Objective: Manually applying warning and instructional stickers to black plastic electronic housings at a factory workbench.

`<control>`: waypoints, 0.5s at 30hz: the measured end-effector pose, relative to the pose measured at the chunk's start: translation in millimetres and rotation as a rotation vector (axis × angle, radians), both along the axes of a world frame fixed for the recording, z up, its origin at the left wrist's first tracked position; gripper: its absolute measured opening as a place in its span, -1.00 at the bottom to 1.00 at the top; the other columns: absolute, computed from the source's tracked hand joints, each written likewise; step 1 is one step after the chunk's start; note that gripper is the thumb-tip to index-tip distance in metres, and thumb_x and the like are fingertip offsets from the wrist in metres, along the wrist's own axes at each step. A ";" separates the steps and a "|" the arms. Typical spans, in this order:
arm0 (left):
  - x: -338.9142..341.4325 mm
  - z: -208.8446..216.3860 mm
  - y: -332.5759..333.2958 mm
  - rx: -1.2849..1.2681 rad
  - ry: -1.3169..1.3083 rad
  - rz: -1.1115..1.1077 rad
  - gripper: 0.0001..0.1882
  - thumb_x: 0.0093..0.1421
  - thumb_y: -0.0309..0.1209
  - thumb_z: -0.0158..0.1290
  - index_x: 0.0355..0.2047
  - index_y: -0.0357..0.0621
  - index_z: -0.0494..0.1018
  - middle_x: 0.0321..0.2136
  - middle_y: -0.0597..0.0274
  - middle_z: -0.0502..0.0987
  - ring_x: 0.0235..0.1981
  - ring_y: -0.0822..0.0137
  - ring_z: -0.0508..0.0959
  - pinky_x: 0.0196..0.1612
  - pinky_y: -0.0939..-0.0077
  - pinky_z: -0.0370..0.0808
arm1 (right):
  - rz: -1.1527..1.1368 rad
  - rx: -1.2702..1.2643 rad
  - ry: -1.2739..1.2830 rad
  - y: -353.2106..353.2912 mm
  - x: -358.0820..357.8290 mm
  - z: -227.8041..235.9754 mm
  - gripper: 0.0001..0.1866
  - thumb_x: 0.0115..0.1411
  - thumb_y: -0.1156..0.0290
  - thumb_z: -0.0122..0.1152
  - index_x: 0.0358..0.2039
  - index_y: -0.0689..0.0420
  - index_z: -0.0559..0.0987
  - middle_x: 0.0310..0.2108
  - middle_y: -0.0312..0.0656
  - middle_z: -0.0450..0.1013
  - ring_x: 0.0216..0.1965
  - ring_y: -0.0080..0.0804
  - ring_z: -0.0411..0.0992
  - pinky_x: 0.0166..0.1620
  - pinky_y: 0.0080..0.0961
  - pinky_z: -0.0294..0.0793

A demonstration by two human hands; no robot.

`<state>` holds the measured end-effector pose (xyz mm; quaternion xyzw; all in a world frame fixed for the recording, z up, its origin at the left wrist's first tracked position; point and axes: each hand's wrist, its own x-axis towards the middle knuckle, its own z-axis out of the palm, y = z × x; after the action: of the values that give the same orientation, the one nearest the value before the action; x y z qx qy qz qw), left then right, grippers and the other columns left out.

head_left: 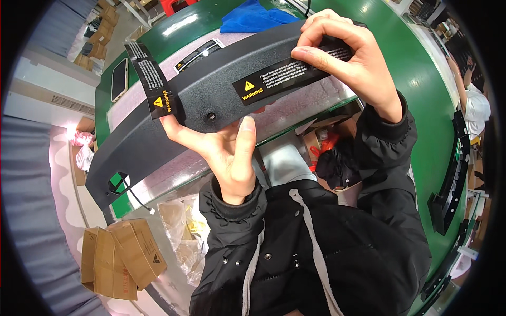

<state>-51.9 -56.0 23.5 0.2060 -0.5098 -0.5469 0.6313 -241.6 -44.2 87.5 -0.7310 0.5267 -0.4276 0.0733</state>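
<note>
A long, curved black panel (200, 79) slants across the view in front of me. On its face lies a black warning label (279, 79) with yellow and white print. My right hand (350, 58) is at the label's right end, thumb and bent fingers closed on it. My left hand (226, 152) holds the panel's lower edge, thumb in front, other fingers partly hidden behind. A second black warning label (150, 79) stands up off the panel, its lower end at my left index fingertip. Near the panel's left end, a thin black cable (136, 196) with a white connector hangs from a cutout.
Beyond the panel, the green table (174, 29) carries a phone (120, 79), a label sheet (199, 55) and a blue cloth (255, 18). An open cardboard box (121, 258) is at lower left. Black strip parts (450, 179) line the right edge, near another person (477, 108).
</note>
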 end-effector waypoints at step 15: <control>-15.1 -2.1 -8.4 -0.004 0.031 0.105 -0.11 0.03 -0.74 -0.03 0.21 -0.10 -0.36 0.18 0.03 -0.10 0.12 0.26 0.12 0.12 0.32 0.18 | 0.422 -0.558 -0.109 -21.9 -4.9 2.1 -0.89 -0.11 0.54 0.35 -0.54 0.21 0.57 -0.54 -0.22 0.46 -0.44 -0.42 0.37 -0.33 -0.55 0.31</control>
<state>-67.0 -64.5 21.4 0.2228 -0.4895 -0.5149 0.6675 -246.5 -66.1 89.7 -0.7917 0.2225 -0.5688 -0.0145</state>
